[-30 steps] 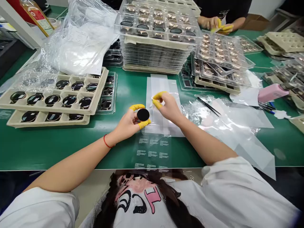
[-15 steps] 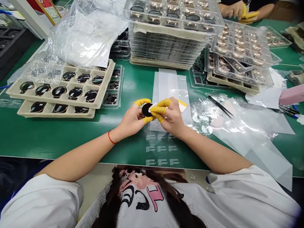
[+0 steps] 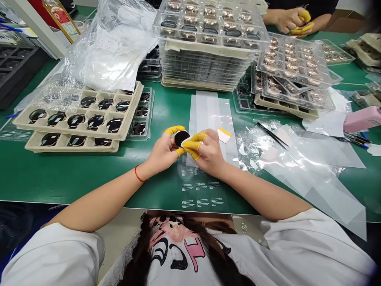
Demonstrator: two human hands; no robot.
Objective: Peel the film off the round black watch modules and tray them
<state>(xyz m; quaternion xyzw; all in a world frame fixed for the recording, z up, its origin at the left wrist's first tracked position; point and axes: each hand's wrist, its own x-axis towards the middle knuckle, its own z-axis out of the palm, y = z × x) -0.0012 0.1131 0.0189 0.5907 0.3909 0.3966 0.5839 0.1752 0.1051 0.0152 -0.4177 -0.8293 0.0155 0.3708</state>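
Note:
My left hand (image 3: 163,151), with yellow finger cots on its fingertips, grips a round black watch face (image 3: 180,138) by its rim. My right hand (image 3: 209,154) also wears yellow finger cots. Its fingers pinch a small white wipe (image 3: 185,140) against the right side of the black face; most of the wipe is covered by the fingers. Below both hands lies a clear sheet of printed labels (image 3: 204,194). Translucent film sheets (image 3: 208,109) are behind them, with a white and yellow card (image 3: 224,135) on top.
Beige trays of round black watch faces (image 3: 76,121) stand at left, partly under plastic bags (image 3: 107,51). A tall stack of clear trays (image 3: 205,59) rises at the back. Rightward are more trays (image 3: 294,63), black tweezers (image 3: 272,135) and a pink bottle (image 3: 363,119). A co-worker's hands (image 3: 293,22) appear beyond.
My right hand has shifted slightly left and down over the watch face, uncovering the white and yellow card. The camera view has tilted a little; my left hand keeps its grip.

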